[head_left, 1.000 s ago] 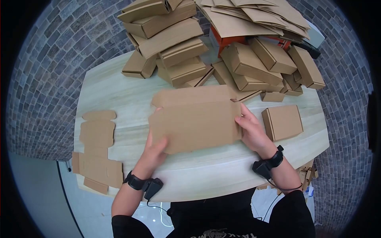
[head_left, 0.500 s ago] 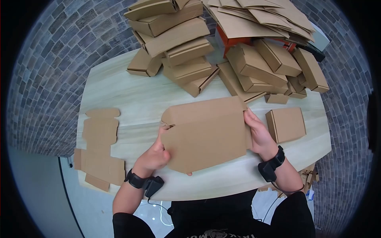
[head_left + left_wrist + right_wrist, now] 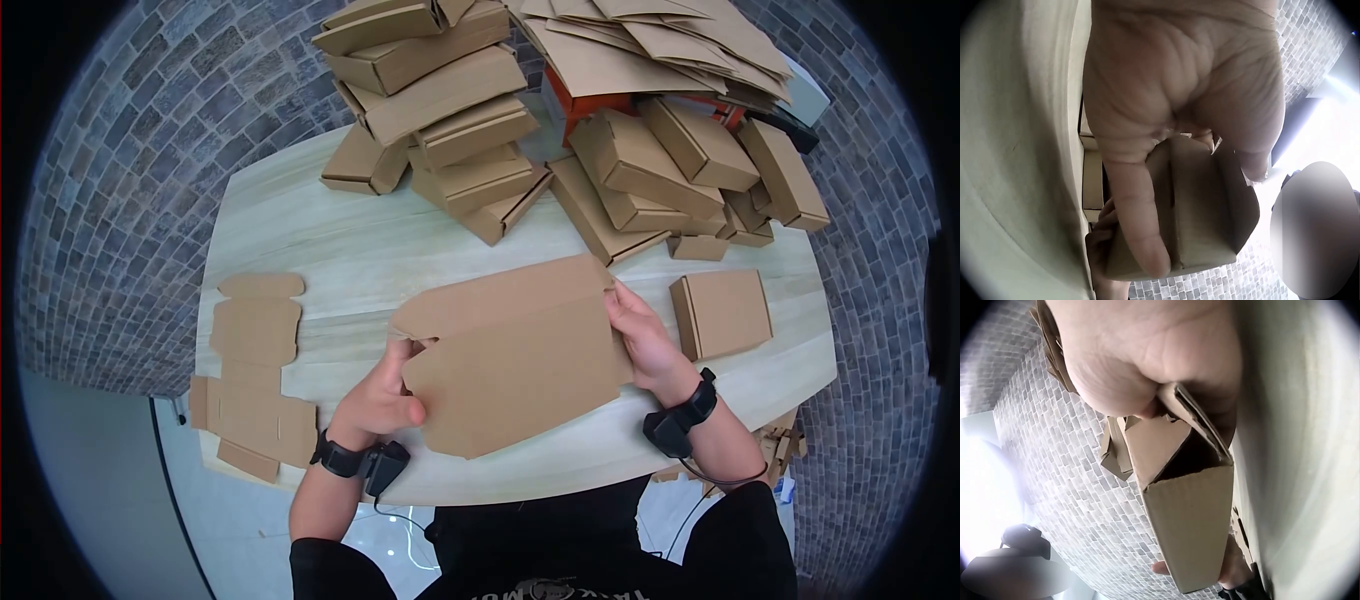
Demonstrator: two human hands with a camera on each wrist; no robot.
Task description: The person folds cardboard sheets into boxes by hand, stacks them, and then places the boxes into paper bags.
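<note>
A partly folded brown cardboard box (image 3: 520, 350) is held up above the table between both hands, its broad panel facing the head camera. My left hand (image 3: 378, 402) grips its left end, thumb on the near side; in the left wrist view the left hand (image 3: 1179, 94) has fingers along the cardboard (image 3: 1207, 231). At the right end my right hand (image 3: 652, 345) pinches the upper corner by the flap. The right wrist view shows the right hand (image 3: 1154, 356) at a folded end flap, with a gap into the box (image 3: 1191, 519) beside it.
A flat unfolded cardboard blank (image 3: 255, 345) lies at the left of the table (image 3: 290, 220). One closed box (image 3: 722, 315) sits at the right. Stacked boxes (image 3: 440, 100) and more boxes (image 3: 650, 170) stand at the back, beside flat cardboard sheets (image 3: 650, 50) on an orange box (image 3: 590, 105).
The held cardboard has moved toward the body and tilted, its left end lower. The left hand has shifted down with it, and both hands still hold the ends.
</note>
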